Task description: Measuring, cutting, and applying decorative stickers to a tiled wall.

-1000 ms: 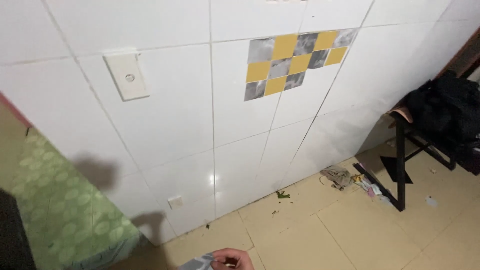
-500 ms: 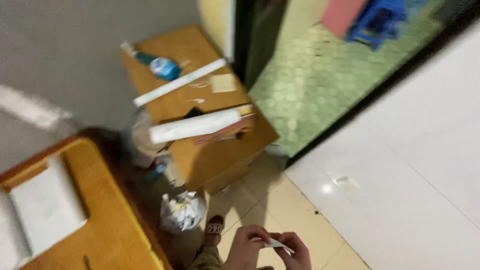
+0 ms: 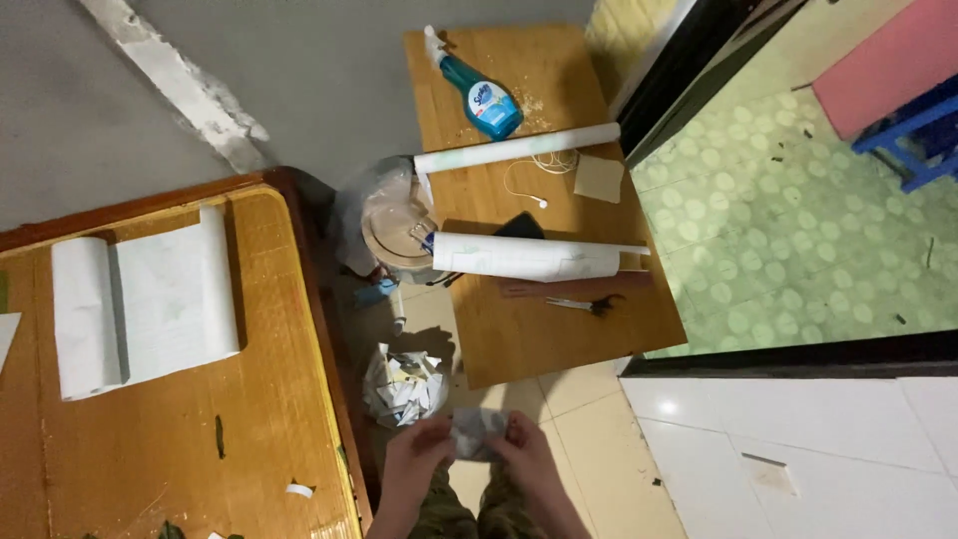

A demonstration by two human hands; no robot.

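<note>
Crumpled now, paper wad (image 3: 479, 432) sits crosswise between both hands (image 3: 477, 461).

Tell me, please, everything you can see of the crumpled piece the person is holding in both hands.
The crumpled piece looks like thin paper or film, pale grey-white with creases and folds, bunched rather than flat; its exact material cannot be told. It is held low in the head view, above the tiled floor, pinched between the left hand on one side and the right hand on the other. Just beyond it on the floor sits a bag of similar paper scraps, apart from it.
</note>
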